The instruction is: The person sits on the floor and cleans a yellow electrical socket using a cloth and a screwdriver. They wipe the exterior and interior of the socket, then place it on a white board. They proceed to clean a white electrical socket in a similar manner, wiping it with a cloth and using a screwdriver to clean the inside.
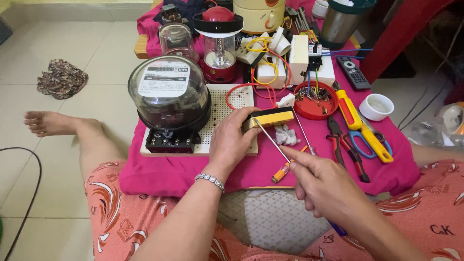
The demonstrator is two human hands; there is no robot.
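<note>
My left hand (pixel 231 141) grips a small yellow and black box-shaped device (pixel 268 117) and holds it against the white perforated board (pixel 231 101). My right hand (pixel 323 186) holds a screwdriver (pixel 272 140) whose thin metal shaft slants up and left, its tip touching the end of the yellow device. A red wire (pixel 241 87) loops over the board toward the device. A round glass-domed electric meter (pixel 169 99) stands on the left of the board.
On the pink cloth (pixel 159 171) lie a small orange screwdriver (pixel 285 169), red-handled pliers (pixel 345 145), a yellow-handled tool (pixel 365 128), blue scissors (pixel 360 145), a red dish of screws (pixel 316 100), a white cup (pixel 377 106), a remote (pixel 354 72), a red lantern (pixel 218 43). My bare leg (pixel 72 130) lies left.
</note>
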